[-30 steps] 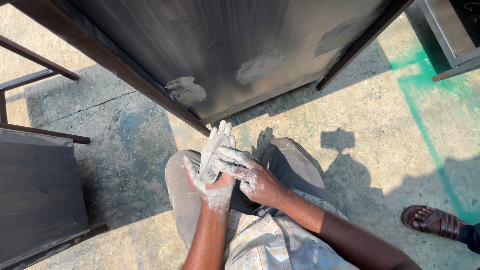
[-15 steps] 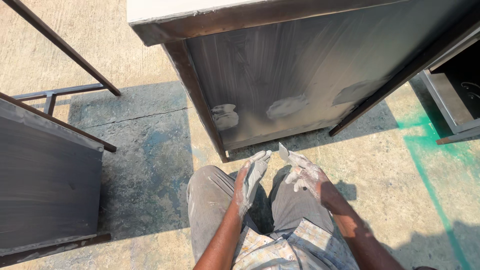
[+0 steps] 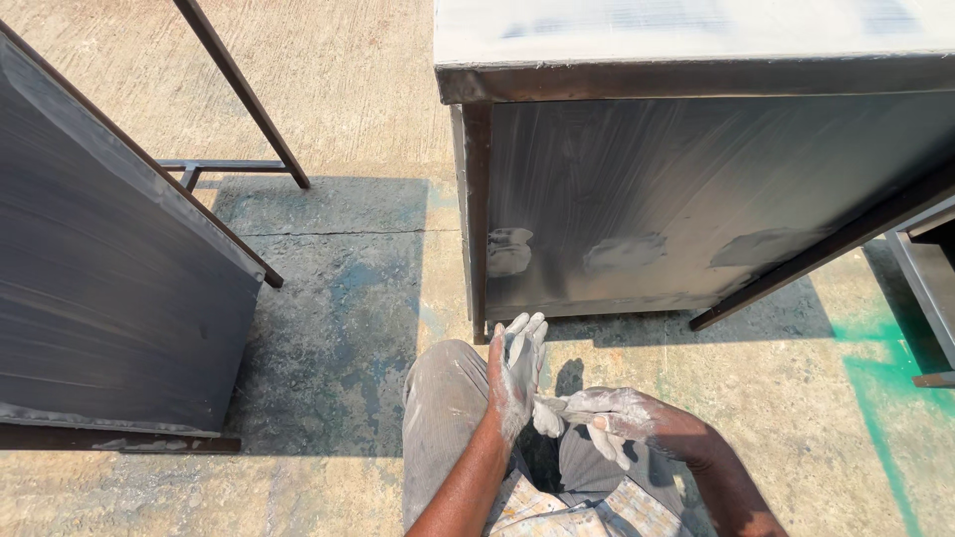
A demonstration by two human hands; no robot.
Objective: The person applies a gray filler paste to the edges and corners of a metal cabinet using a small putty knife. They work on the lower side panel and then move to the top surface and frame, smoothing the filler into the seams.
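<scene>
Putty, pale grey-white, coats both hands above the person's lap. The left hand stands upright with its fingers straight and pressed together, palm turned toward the right, holding nothing. The right hand lies low beside it, fingers loosely curled, its fingertips touching the heel of the left palm; whether it pinches a small lump of the paste there cannot be told. Beneath the hands are the person's knees in dusty grey trousers. Just ahead stands a dark metal cabinet, its near side panel streaked with sanding marks and carrying three pale filler patches in a row along its lower edge, the leftmost by the front corner post. Its top is a lighter grey. A second dark metal panel leans on a frame at the left, well apart. Everything rests on a concrete floor with green paint stains at the right.
</scene>
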